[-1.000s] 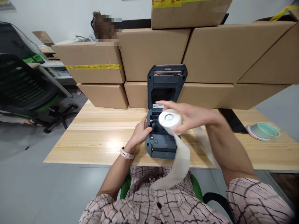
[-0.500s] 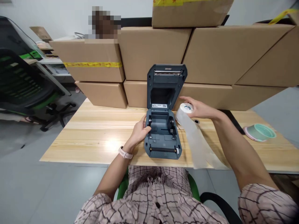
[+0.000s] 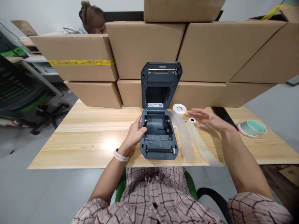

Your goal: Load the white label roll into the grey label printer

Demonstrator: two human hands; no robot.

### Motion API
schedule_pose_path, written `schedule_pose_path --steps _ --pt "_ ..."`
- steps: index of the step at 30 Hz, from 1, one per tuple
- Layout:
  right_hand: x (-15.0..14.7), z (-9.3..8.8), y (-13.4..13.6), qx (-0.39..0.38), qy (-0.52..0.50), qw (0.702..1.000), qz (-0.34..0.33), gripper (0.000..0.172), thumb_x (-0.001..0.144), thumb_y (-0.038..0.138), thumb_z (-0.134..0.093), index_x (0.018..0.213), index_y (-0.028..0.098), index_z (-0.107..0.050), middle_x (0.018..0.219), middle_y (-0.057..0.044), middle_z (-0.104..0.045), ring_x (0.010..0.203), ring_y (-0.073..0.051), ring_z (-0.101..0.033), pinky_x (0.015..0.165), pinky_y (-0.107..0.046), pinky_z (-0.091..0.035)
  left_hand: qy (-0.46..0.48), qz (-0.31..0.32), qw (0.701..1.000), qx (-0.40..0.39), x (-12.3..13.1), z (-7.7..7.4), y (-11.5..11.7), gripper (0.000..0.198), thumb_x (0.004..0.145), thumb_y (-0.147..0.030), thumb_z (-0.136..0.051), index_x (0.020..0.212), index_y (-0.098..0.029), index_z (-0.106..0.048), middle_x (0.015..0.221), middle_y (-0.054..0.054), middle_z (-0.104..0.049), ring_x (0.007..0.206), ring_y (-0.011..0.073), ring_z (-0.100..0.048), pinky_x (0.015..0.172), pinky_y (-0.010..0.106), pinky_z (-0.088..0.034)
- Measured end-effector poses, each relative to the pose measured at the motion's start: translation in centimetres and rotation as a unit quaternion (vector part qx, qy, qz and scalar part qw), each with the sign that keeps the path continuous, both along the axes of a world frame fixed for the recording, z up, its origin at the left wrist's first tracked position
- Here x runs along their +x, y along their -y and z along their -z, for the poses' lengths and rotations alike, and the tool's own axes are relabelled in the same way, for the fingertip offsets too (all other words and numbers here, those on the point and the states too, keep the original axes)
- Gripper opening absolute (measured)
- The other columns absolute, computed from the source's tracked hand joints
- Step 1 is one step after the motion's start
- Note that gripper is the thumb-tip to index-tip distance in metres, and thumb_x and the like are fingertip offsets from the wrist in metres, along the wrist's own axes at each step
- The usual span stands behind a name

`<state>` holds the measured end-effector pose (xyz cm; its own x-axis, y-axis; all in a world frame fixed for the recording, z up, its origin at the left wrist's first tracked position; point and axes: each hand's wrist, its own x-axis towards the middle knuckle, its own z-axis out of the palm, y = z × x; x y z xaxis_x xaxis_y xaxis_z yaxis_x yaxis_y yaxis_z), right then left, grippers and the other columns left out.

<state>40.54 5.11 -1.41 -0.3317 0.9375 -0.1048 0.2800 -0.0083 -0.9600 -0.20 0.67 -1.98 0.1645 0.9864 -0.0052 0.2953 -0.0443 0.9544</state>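
A dark grey label printer (image 3: 158, 140) stands on the wooden table with its lid (image 3: 161, 82) raised, its inside bare of any roll. My left hand (image 3: 136, 133) grips the printer's left edge, thumb over the rim. Just right of the printer, a white label roll (image 3: 179, 109) rests on the table with its strip hanging toward me. Beside it lies a smaller, narrow roll (image 3: 192, 120) with a long pale strip unrolled to the table's front. Slightly blurred, my right hand (image 3: 207, 119) hovers by the smaller roll, fingers stretched out and holding nothing.
Stacked cardboard boxes (image 3: 147, 46) line the back of the table (image 3: 93, 137). A dark phone-like slab (image 3: 224, 116) and a mint-green round container (image 3: 253, 127) are at the right. A person's head (image 3: 93, 18) shows behind the boxes. An office chair (image 3: 23, 90) is at left.
My right hand has let go of the white label roll, now standing beside the printer, and moved right with fingers extended. My left hand stays on the printer. The view has shifted slightly.
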Motion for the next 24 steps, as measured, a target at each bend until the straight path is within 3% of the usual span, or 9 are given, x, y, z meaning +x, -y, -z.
schedule_pose_path --steps 3,5,9,11,13,14,16,20,24 --pt "-1.7 0.7 2.4 -0.057 0.014 0.998 -0.022 0.063 0.08 0.054 -0.081 0.134 0.026 -0.064 0.141 -0.016 -0.067 0.121 -0.028 -0.07 0.094 -0.042 -0.06 0.01 -0.006 1.0 -0.009 0.1 -0.2 0.1 0.085 0.071 -0.016 -0.053 0.155 -0.016 -0.045 0.076 -0.001 -0.066 0.062 0.0142 -0.051 0.06 0.024 -0.038" --pt "-3.1 0.9 3.6 -0.064 0.004 0.998 -0.02 0.057 0.079 0.056 -0.081 0.124 0.022 -0.07 0.123 -0.015 -0.076 0.1 -0.026 -0.075 0.082 -0.039 -0.062 0.02 -0.011 1.0 -0.01 0.2 -0.1 0.1 0.086 0.07 -0.016 -0.053 0.155 -0.015 -0.045 0.075 -0.001 -0.064 0.063 0.0142 -0.051 0.06 0.024 -0.039" --pt "-4.9 -0.9 6.0 0.008 -0.078 0.997 -0.012 0.052 0.075 0.067 -0.077 0.108 0.027 -0.073 0.091 -0.007 -0.077 0.076 -0.026 -0.073 0.067 -0.041 -0.059 0.027 -0.007 1.0 -0.006 0.2 0.1 0.0 0.087 0.069 -0.016 -0.053 0.156 -0.017 -0.045 0.081 0.0 -0.067 0.065 0.0141 -0.053 0.062 0.024 -0.04" --pt "-6.2 -3.1 7.0 0.065 -0.086 0.994 -0.034 0.052 0.079 0.071 -0.072 0.112 0.031 -0.072 0.09 -0.006 -0.075 0.081 -0.027 -0.072 0.074 -0.043 -0.06 0.027 -0.006 1.0 -0.008 0.1 0.2 0.0 0.087 0.069 -0.016 -0.054 0.156 -0.017 -0.045 0.085 0.001 -0.068 0.064 0.0139 -0.053 0.062 0.025 -0.04" --pt "-8.6 -5.7 7.4 0.136 0.001 0.985 -0.104 0.046 0.091 0.063 -0.063 0.126 0.033 -0.068 0.102 -0.008 -0.075 0.096 -0.028 -0.071 0.086 -0.046 -0.058 0.03 -0.006 0.999 -0.008 0.2 0.1 0.0 0.086 0.07 -0.016 -0.054 0.156 -0.016 -0.045 0.082 0.0 -0.066 0.063 0.0133 -0.051 0.061 0.024 -0.039" --pt "-10.1 -6.7 7.4 0.179 0.082 0.968 -0.155 0.044 0.096 0.056 -0.061 0.132 0.032 -0.066 0.111 -0.009 -0.074 0.105 -0.029 -0.069 0.093 -0.046 -0.056 0.03 -0.006 1.0 -0.007 0.2 0.1 0.0 0.086 0.07 -0.016 -0.054 0.155 -0.016 -0.045 0.078 -0.001 -0.064 0.061 0.0128 -0.049 0.059 0.023 -0.037" --pt "-13.4 -7.9 6.6 0.289 0.218 0.917 -0.169 0.044 0.103 0.05 -0.05 0.138 0.027 -0.062 0.114 -0.011 -0.071 0.11 -0.03 -0.063 0.097 -0.049 -0.051 0.023 -0.009 1.0 -0.002 0.2 0.0 0.0 0.085 0.07 -0.016 -0.054 0.155 -0.014 -0.046 0.07 -0.004 -0.056 0.059 0.0119 -0.045 0.057 0.022 -0.034" --pt "-18.2 -6.2 4.0 0.363 0.345 0.841 -0.207 0.043 0.107 0.039 -0.04 0.141 0.019 -0.058 0.11 -0.013 -0.068 0.102 -0.029 -0.059 0.09 -0.045 -0.049 0.014 -0.005 1.0 -0.003 0.0 0.1 -0.1 0.085 0.071 -0.016 -0.054 0.155 -0.015 -0.044 0.066 -0.005 -0.053 0.057 0.0118 -0.043 0.055 0.022 -0.032" --pt "-19.2 -3.6 2.9 0.359 0.376 0.823 -0.229 0.037 0.105 0.035 -0.047 0.137 0.02 -0.06 0.109 -0.012 -0.069 0.097 -0.027 -0.059 0.087 -0.043 -0.048 0.009 0.001 1.0 -0.003 -0.1 0.4 -0.2 0.085 0.07 -0.018 -0.055 0.154 -0.016 -0.046 0.07 -0.004 -0.059 0.059 0.0128 -0.046 0.056 0.023 -0.033"
